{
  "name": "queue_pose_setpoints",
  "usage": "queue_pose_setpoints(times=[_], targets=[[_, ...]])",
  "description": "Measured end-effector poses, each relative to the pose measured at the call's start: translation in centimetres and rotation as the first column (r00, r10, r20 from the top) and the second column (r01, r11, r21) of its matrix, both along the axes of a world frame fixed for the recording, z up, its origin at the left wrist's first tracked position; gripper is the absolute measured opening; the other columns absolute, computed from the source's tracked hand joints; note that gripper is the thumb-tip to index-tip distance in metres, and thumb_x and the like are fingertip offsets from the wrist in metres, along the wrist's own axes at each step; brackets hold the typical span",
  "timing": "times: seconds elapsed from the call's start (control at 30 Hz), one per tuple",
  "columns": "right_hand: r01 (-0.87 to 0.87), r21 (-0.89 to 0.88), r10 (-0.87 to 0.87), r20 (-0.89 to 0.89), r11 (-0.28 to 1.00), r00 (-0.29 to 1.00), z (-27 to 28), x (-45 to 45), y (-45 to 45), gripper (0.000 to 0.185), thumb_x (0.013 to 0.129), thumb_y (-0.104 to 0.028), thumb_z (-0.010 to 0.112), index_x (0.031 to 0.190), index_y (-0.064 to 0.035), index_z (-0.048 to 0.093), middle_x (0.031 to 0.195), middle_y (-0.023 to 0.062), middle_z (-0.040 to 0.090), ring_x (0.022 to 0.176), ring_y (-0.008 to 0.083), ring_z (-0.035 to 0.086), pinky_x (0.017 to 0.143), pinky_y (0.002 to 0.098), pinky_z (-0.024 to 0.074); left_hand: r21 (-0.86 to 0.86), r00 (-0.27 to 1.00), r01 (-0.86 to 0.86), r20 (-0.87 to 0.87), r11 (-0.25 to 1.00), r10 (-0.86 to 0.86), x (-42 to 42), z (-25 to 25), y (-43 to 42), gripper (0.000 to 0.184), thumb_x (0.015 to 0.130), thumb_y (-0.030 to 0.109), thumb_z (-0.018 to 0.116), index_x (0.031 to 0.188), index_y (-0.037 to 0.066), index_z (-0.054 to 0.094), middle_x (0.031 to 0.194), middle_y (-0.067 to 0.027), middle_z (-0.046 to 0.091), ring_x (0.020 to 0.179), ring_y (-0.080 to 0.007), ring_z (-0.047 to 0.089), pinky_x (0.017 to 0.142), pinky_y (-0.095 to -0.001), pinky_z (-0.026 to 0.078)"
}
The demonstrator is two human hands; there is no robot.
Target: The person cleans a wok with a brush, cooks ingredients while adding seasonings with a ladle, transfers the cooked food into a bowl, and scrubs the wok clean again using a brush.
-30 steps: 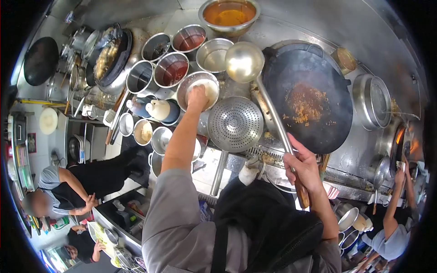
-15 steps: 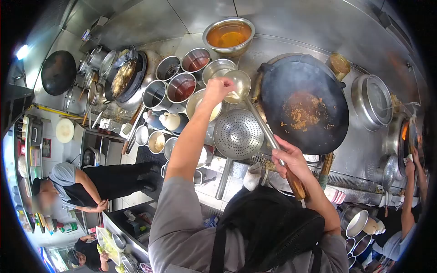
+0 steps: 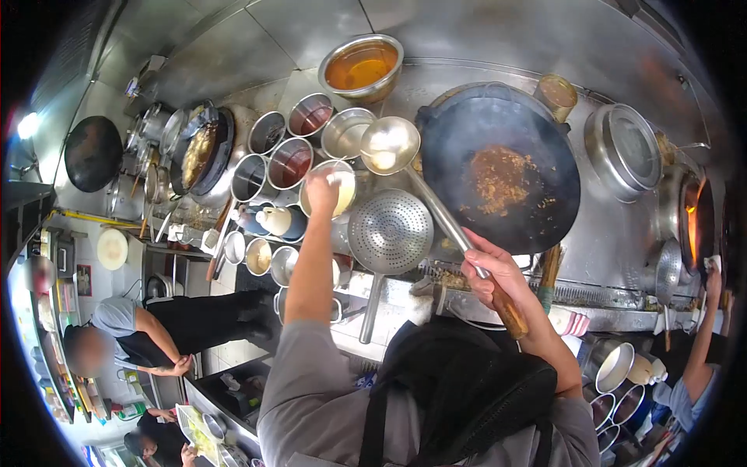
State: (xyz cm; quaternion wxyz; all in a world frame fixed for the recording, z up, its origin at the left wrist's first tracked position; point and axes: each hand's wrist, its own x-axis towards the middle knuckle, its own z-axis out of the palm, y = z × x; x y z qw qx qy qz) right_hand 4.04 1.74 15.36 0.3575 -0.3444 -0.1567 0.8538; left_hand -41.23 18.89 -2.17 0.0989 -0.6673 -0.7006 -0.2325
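Note:
My right hand [image 3: 496, 271] is closed around the wooden end of a long-handled metal ladle [image 3: 393, 138]. The ladle's bowl hangs left of the wok, with a pale patch in its bottom. My left hand [image 3: 321, 189] is over a metal pot of cream-coloured contents [image 3: 343, 200], its fingers drawn together and partly blurred; what they hold is unclear. In the smoking black wok [image 3: 537, 210], browned bits [image 3: 502, 179] lie in the middle. A perforated strainer [image 3: 391, 232] rests between the pots and the wok.
Metal pots with dark and red contents [image 3: 290, 161] cluster at the left. Behind them stands a bowl of amber liquid [image 3: 361, 74]. A lidded pot [image 3: 622, 148] is right of the wok. Flames [image 3: 693, 214] burn at far right, near another person's arm [image 3: 710, 300]. Someone stands at left [image 3: 156, 335].
My left hand has moved from above the ladle's bowl, leftward and down to the pot of cream-coloured contents. My right hand still holds the ladle in much the same place.

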Motion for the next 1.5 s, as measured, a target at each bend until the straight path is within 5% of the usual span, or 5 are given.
queue_pose_setpoints(times=[0.53,0.9,1.13,1.23,1.5], targets=[[0.166,0.123,-0.204,0.439,0.978,0.875,-3.5,20.1,-4.1,0.066,0.098,-0.012,0.069,0.158,-0.0064,0.04,0.079,0.0065,0.062,0.047,0.0094,0.05,0.039,0.0248,0.039,0.178,0.924,0.051,0.364,0.983,-0.114,25.7,5.4,-13.2,0.012,0.087,0.008,0.07,0.098,0.006,0.073,0.094,-0.0161,0.073,0.091,-0.0388,0.067,0.082,-0.0497,0.052],[-0.731,0.531,-0.564,0.789,0.428,0.243,-11.1,29.0,2.0,0.057,0.097,-0.011,0.066,0.153,-0.0049,0.051,0.069,0.0029,0.061,0.05,0.0085,0.055,0.044,0.028,0.0424,-0.062,0.919,0.218,0.35,0.974,-0.184,46.2,2.3,-20.7,0.017,0.093,0.019,0.071,0.103,0.009,0.063,0.105,-0.0118,0.058,0.105,-0.0354,0.053,0.094,-0.0493,0.04],[-0.362,0.4,-0.005,0.677,0.842,0.736,-9.2,23.6,3.5,0.056,0.101,-0.014,0.063,0.155,-0.0081,0.049,0.064,0.0007,0.057,0.047,0.0088,0.05,0.042,0.0285,0.0414,0.135,0.788,-0.048,0.614,0.99,-0.046,40.9,4.3,-27.6,0.03,0.093,0.014,0.072,0.118,0.002,0.061,0.117,-0.0195,0.059,0.116,-0.0396,0.054,0.102,-0.0476,0.044],[-0.751,0.6,-0.596,0.719,0.275,0.357,-13.0,24.6,4.9,0.059,0.103,-0.02,0.062,0.156,-0.0049,0.043,0.107,0.0217,0.075,0.092,0.0363,0.075,0.078,0.0402,0.0577,0.03,0.745,-0.273,0.639,0.961,0.191,36.3,2.2,-37.4,0.027,0.094,0.014,0.071,0.117,0.002,0.061,0.117,-0.0197,0.06,0.114,-0.0395,0.056,0.101,-0.0476,0.045],[-0.461,0.13,0.202,0.772,0.878,0.603,-8.0,22.4,4.7,0.057,0.103,-0.031,0.065,0.155,-0.0161,0.046,0.066,-0.0037,0.049,0.05,0.0061,0.045,0.04,0.0231,0.0335,-0.21,-0.1,-0.976,0.682,0.064,0.725,30.0,-4.5,-72.9,0.025,0.097,0.024,0.066,0.109,0.001,0.065,0.105,-0.0198,0.065,0.104,-0.0356,0.061,0.093,-0.0456,0.049]])
